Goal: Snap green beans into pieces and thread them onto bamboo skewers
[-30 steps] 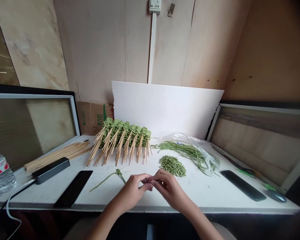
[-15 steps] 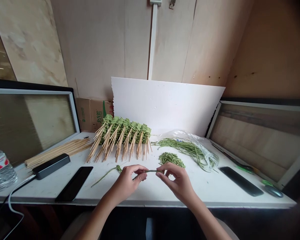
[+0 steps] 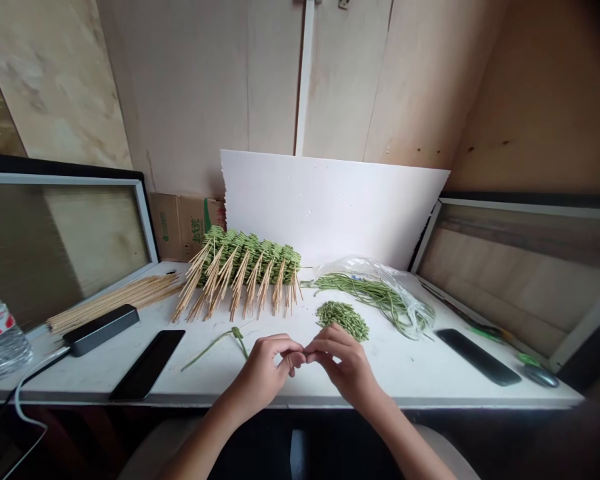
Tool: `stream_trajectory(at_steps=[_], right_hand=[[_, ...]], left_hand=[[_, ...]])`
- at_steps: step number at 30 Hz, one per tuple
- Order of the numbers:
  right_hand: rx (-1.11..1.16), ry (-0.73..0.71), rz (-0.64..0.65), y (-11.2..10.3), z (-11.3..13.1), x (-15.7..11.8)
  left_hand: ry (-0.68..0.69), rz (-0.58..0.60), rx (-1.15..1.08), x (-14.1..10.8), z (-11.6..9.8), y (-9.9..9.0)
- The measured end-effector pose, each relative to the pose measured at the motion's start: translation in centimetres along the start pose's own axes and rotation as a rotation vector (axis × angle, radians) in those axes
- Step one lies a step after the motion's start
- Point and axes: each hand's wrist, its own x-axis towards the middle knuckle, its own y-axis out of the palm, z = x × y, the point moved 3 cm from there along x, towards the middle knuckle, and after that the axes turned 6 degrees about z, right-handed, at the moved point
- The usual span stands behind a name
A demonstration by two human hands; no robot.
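Observation:
My left hand (image 3: 267,367) and my right hand (image 3: 343,360) meet fingertip to fingertip above the front of the table. Both are closed in a pinch around a thin green long bean, now almost wholly covered by the fingers. Just left of my left hand, more long bean (image 3: 210,348) lies on the white table, with one strand running down behind the hand; whether it joins the held one I cannot tell. Behind my right hand is a heap of short cut bean pieces (image 3: 343,319). Uncut long beans (image 3: 365,288) lie further back, partly in a clear plastic bag (image 3: 420,317).
Stacked bean skewers (image 3: 250,263) stand at the back left, sticks pointing forward. Loose bamboo sticks (image 3: 115,300), a dark box (image 3: 103,330), a black phone (image 3: 149,363) and a water bottle (image 3: 3,340) are on the left. A dark slab (image 3: 477,357) and a mouse (image 3: 540,375) lie right.
My hands have come together, closing the gap where the bean showed between them. They sit slightly lower, and more of the strand beside my left hand shows.

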Motion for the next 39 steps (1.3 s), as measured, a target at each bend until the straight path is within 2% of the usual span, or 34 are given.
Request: stream_trajectory(at_steps=[6, 10, 15, 18, 20, 23, 28, 30, 34, 39], right_hand=[[0.173, 0.121, -0.044, 0.9, -0.6, -0.4], [0.222, 0.231, -0.090, 0.9, -2.0, -0.5], [-0.086, 0.422, -0.023, 1.5, -7.1, -2.1], [-0.292, 0.495, 0.048, 2.0, -9.9, -3.4], [-0.375, 0.518, 0.083, 2.1, -10.7, -3.9], [-0.368, 0.492, 0.082, 1.7, -9.9, -3.6], [0.058, 0.324, 0.123, 1.0, -5.8, -1.6], [0.142, 0.269, 0.128, 1.0, -4.2, -1.0], [0.104, 0.211, 0.109, 0.9, -2.8, -0.5], [0.013, 0.146, 0.100, 0.4, -2.5, -0.4]], left_hand=[[0.072, 0.030, 0.023, 0.0, 2.1, 0.9], [0.018, 0.003, -0.055, 0.3, 3.6, 1.1], [-0.068, -0.093, -0.108, 0.7, 5.1, 0.6], [-0.077, -0.073, -0.124, 0.8, 5.5, 0.6], [-0.090, -0.051, -0.168, 0.8, 5.7, 0.8], [-0.147, -0.068, -0.272, 0.8, 5.8, 1.0], [-0.196, -0.092, -0.328, 0.8, 5.3, 1.5], [-0.194, -0.085, -0.340, 0.8, 5.1, 1.6], [-0.195, -0.045, -0.326, 0.7, 4.9, 1.6], [-0.151, -0.026, -0.071, 0.6, 4.3, 1.2]])
